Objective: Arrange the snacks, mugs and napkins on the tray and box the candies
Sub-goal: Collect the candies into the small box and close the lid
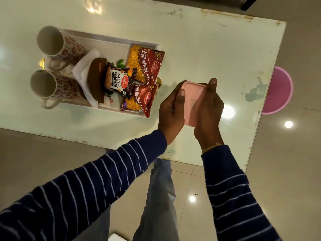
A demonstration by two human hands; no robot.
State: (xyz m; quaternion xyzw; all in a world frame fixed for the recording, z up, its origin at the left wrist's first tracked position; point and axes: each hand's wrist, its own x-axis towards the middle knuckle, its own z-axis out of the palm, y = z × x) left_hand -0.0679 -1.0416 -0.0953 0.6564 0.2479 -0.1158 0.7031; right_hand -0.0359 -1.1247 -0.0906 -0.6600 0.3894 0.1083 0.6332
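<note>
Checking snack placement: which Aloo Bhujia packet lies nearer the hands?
The smaller Aloo Bhujia packet, at the tray's near corner beside the left hand; the larger packet lies farther back.

A: Table (199,49): glossy pale top, lamp glare on it; finish chipped and rust-stained along the edges.
B: Candy box (192,100)?
A: Pink plastic, smooth, faintly translucent lid.
B: Tray (111,41)?
A: White, smooth, semi-gloss. Both mugs, far one (59,44) and near one (52,86): glazed ceramic, red printed flowers.
B: Packets?
A: Aloo bhujia packet (147,64) and salted peanuts packet (116,80): shiny crinkled plastic film. Napkins (82,70): matt white paper.
B: Sleeves (104,180)?
A: Knit cloth, matt, striped. Floor (286,162): polished tile.
</note>
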